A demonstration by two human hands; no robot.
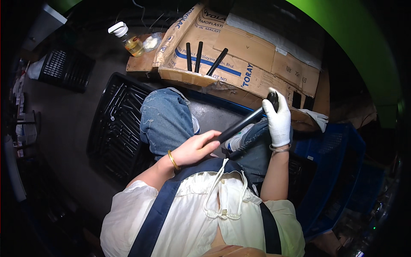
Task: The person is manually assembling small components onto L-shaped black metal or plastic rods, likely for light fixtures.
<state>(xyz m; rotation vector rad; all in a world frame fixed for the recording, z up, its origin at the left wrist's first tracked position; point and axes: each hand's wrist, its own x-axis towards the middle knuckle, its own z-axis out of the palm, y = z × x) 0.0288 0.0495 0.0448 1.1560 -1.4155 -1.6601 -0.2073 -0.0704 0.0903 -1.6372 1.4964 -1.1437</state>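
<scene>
Far centre: flattened cardboard sheets (257, 55) with three black rods (199, 55) lying side by side on them, near the left edge. Far left of the cardboard: a clear bottle (130, 40) of yellow liquid with a white cap, beside a small clear bag (152, 41). Left: a black plastic crate (115, 128) on the floor. Right: blue crates (334, 171) and a white glove (316, 118) lying on the cardboard edge.

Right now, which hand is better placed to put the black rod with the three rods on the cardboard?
Probably the right hand: gloved, it grips the rod at its far end, nearest the cardboard. The bare left hand holds the near end, by the body.
</scene>
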